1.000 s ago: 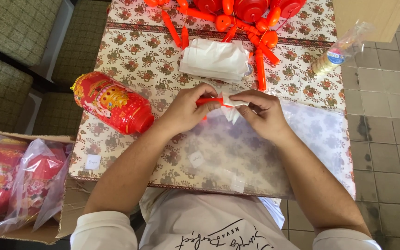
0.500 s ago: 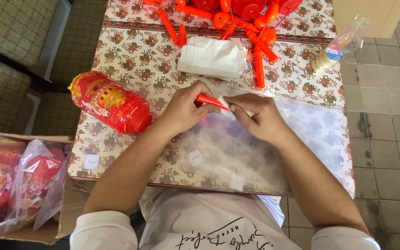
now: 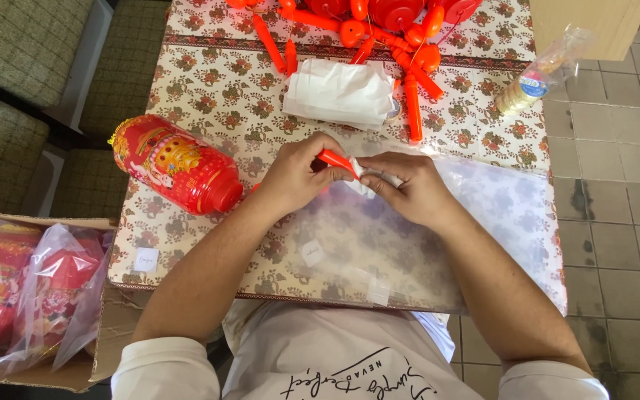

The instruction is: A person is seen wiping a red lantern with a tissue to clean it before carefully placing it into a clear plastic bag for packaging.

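At the middle of the flowered tablecloth [image 3: 209, 81] the person's two hands meet over a small red-orange plastic stick [image 3: 337, 161]. The stick is slim, glossy and bright; only a short length shows, slanting from the left hand [image 3: 298, 178] toward four o'clock, where a scrap of white material [image 3: 364, 178] covers its end. The left hand's fingers are closed around the stick's upper part. The right hand [image 3: 409, 189] pinches the white scrap and the stick's tip between thumb and fingers.

Under both hands lies a clear plastic bag [image 3: 483, 222], flat on the cloth. At nine o'clock from the hands a red cylindrical lantern [image 3: 175, 163] with gold print lies on its side. At twelve o'clock sits a folded white bag [image 3: 338, 92], and beyond it a heap of more red-orange parts [image 3: 379, 22]. At seven o'clock a cardboard box [image 3: 112, 333] holds bagged red lanterns [image 3: 31, 289].
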